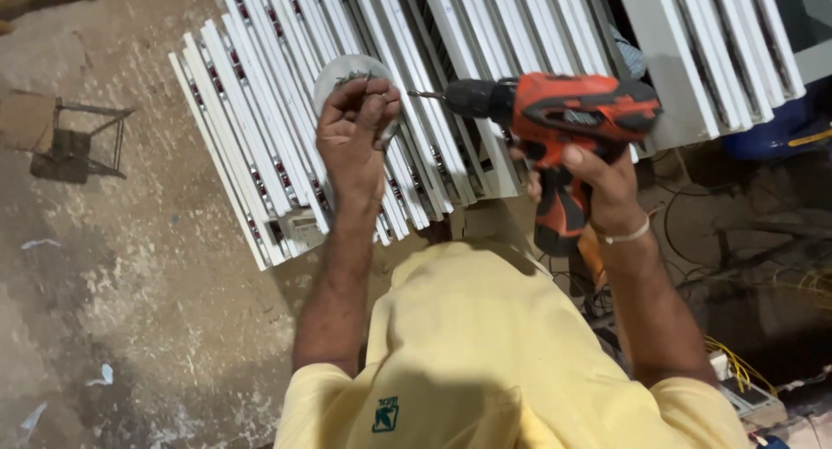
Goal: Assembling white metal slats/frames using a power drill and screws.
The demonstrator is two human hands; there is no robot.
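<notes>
**Screws in one hand, drill in the other, over stacked white frames**

Far left: bare concrete floor [130, 267], dusty, with a small metal stand [74, 141] and paper scraps. Nothing there bears on the work.

Left of centre: a stack of white window-frame profiles [260, 111] lies slantwise on the floor, long axes running from lower left up to upper right. Above it the left hand [354, 137] is raised, fingers pinched narrow around a few small dark screws [355, 78], with a small round whitish container [334, 72] just behind the fingertips. Whether that hand also holds the container I cannot tell.

Centre to right: the red-and-black cordless drill [555, 120] sits in the right hand [589, 176], fingers wrapped tight on the grip. Its long axis lies nearly level across the view; the bit [425, 94] points left, straight at the left hand and close to its fingertips.

Risks, as I judge them:
- Bit aimed at the pinching fingers; a trigger squeeze or a slip could nick them.
- Pinch is light; screws could drop between the profiles and be lost.

Far right: tangled cables [737, 267] on the floor near the feet, a trip hazard.
</notes>
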